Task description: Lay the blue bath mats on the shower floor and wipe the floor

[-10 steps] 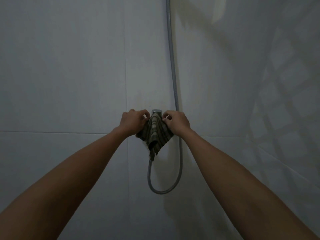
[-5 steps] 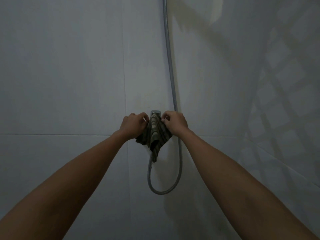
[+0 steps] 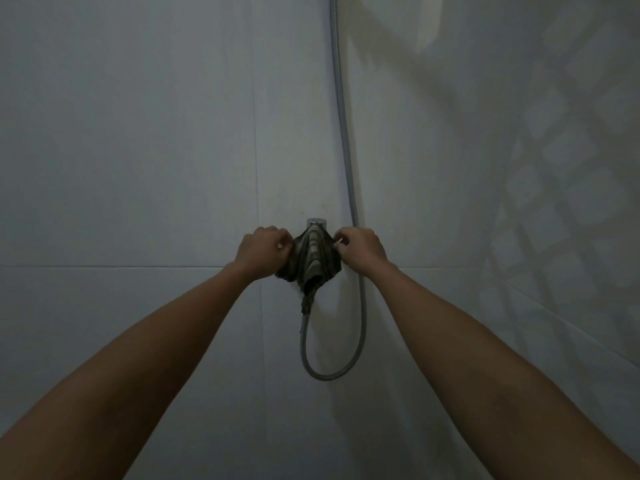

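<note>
A dark striped cloth (image 3: 314,263) hangs over the chrome shower tap (image 3: 316,222) on the tiled wall straight ahead. My left hand (image 3: 265,249) pinches the cloth's left edge and my right hand (image 3: 358,249) pinches its right edge, both at tap height. The cloth's lower corner dangles below the hands. No blue bath mat and no shower floor is in view.
A grey shower hose (image 3: 346,140) runs down the wall right of the tap and loops back up beneath the cloth. Pale wall tiles (image 3: 138,150) fill the view, and a side wall (image 3: 554,168) with a lattice shadow stands on the right.
The hands and cloth stay on the tap; the cloth looks spread a little wider between the two hands. My view has shifted only slightly.
</note>
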